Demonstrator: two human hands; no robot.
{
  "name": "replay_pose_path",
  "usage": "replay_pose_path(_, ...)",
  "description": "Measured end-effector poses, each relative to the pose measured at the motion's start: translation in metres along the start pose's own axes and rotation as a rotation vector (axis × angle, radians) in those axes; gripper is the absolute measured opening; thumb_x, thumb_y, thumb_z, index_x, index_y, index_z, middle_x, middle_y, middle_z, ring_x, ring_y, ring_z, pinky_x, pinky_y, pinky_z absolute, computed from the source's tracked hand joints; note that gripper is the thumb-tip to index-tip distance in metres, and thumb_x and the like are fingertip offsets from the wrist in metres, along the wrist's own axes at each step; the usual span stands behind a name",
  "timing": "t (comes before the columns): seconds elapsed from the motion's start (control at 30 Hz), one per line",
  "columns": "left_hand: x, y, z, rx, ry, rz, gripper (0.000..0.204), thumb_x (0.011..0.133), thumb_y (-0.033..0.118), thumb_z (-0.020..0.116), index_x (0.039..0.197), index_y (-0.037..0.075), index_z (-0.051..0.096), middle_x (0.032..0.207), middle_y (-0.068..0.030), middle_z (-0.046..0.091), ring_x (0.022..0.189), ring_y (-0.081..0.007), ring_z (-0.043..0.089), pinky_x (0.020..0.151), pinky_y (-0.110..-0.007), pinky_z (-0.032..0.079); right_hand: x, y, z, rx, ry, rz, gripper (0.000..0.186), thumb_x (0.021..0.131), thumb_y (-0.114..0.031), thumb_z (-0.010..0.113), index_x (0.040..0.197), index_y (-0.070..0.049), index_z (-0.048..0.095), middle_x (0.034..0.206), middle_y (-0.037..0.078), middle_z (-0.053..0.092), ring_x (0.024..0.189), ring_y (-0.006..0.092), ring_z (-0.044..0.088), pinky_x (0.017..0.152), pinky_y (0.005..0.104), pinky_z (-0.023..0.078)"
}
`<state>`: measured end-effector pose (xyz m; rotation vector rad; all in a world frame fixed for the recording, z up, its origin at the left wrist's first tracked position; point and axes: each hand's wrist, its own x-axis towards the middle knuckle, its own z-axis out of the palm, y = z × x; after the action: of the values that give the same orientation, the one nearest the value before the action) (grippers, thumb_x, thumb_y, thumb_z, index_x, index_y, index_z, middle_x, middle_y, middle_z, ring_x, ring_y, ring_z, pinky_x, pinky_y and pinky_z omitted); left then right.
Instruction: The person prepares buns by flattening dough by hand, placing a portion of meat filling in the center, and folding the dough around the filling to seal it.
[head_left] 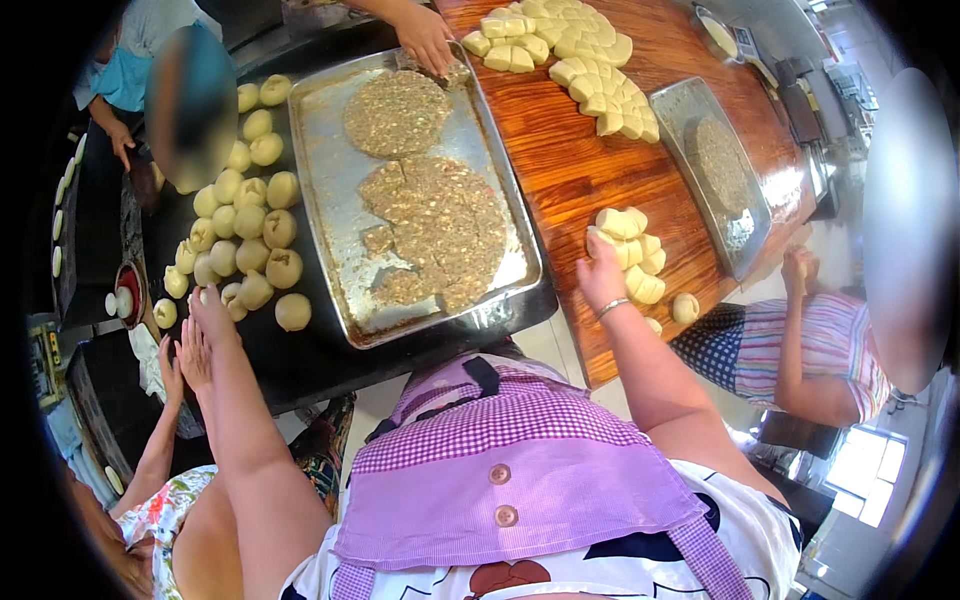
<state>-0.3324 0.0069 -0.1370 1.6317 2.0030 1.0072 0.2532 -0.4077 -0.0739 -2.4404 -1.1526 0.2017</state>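
My left hand (212, 318) is at the near edge of a cluster of round, pale dough balls (250, 222) on the black surface. Its fingers stretch out beside the nearest balls, seen edge-on, and I make out nothing held in them. On the wooden table, my right hand (602, 277), with a bracelet at the wrist, lies against a small group of cut dough pieces (640, 262). Its fingers are extended along their left side, partly hidden by the dough. Between my arms lies a metal tray (335, 240) with crumbly brown filling (450, 225) pressed into flat rounds.
A larger batch of cut dough (570, 35) sits at the wooden table's far end. A second tray (690, 105) holds another filling slab. At the far tray edge a co-worker's hand (425, 38) touches filling. Another person's hands (192, 358) are close beside my left arm; someone stands at right.
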Motion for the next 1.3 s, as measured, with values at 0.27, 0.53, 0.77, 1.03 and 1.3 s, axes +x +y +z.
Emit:
replay_pose_path(0.27,-0.189,0.141,0.015,0.019,-0.365,0.477,0.043,0.082,0.005,0.066,0.124,0.003,0.056,0.138,-0.0194,0.045,0.134,-0.0358,0.038,0.114,-0.044,0.027,0.041,0.039,0.003,-0.839,-0.187,-0.397,0.045,0.090,-0.014,0.051,0.135,-0.008,0.050,0.121,0.010,0.059,0.117,0.0243,0.050,0.092,0.0376,0.043)
replay_pose_path(0.53,-0.243,0.169,0.015,-0.080,-0.570,0.487,0.042,0.080,0.003,0.065,0.122,0.004,0.056,0.137,-0.0183,0.045,0.131,-0.0355,0.041,0.112,-0.043,0.031,0.007,0.008,-0.037,-0.284,-0.148,-0.408,0.053,0.074,-0.007,0.072,0.124,-0.004,0.053,0.113,0.013,0.058,0.107,0.0304,0.054,0.092,0.0396,0.046)
replay_pose_path(0.77,-0.262,0.173,0.021,-0.137,-0.674,0.440,0.040,0.081,0.002,0.065,0.120,0.005,0.057,0.132,-0.0160,0.049,0.126,-0.0333,0.046,0.107,-0.040,0.037,-0.082,0.044,-0.009,0.155,-0.027,0.043,0.080,0.063,-0.011,0.087,0.130,-0.002,0.044,0.123,0.019,0.051,0.119,0.0373,0.050,0.105,0.0407,0.042)
replay_pose_path(1.03,-0.267,0.207,0.016,-0.174,-0.842,0.447,0.038,0.083,0.000,0.064,0.119,0.006,0.058,0.129,-0.0126,0.054,0.122,-0.0296,0.051,0.101,-0.036,0.041,-0.049,0.042,0.017,0.213,-0.052,0.191,0.078,0.061,-0.007,0.087,0.128,0.000,0.048,0.128,0.017,0.055,0.120,0.0367,0.051,0.103,0.0409,0.043)
replay_pose_path(1.3,-0.274,0.201,0.018,-0.211,-0.937,0.398,0.034,0.085,0.001,0.062,0.118,0.006,0.060,0.126,-0.0113,0.057,0.120,-0.0267,0.053,0.096,-0.036,0.044,-0.075,0.039,-0.008,0.211,0.031,0.000,0.091,0.056,-0.014,0.092,0.131,-0.002,0.043,0.128,0.019,0.050,0.121,0.0395,0.047,0.105,0.0426,0.041)
